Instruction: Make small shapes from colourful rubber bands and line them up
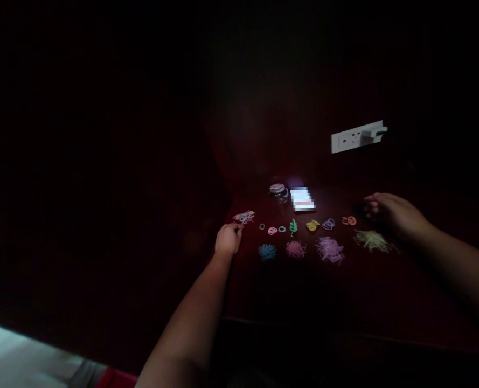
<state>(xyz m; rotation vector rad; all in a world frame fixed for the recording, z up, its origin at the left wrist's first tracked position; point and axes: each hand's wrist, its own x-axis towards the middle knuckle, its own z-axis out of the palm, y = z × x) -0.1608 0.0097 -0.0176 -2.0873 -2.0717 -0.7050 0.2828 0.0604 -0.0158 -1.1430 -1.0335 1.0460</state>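
Note:
At the left of the dark red table, my left hand has its fingers drawn together at the near edge of a mixed pile of small coloured elastic bands. Anything between its fingertips is too small to make out. My right hand is loosely closed beside the orange bands and above the pale yellow pile; its palm is hidden. Between my hands lie small groups of pink bands, green bands, yellow bands and purple bands.
Nearer me are blue, pink and lilac piles. Behind stand a small round clear container and a lit phone. A white socket panel with a plug is on the wall. The surroundings are very dark.

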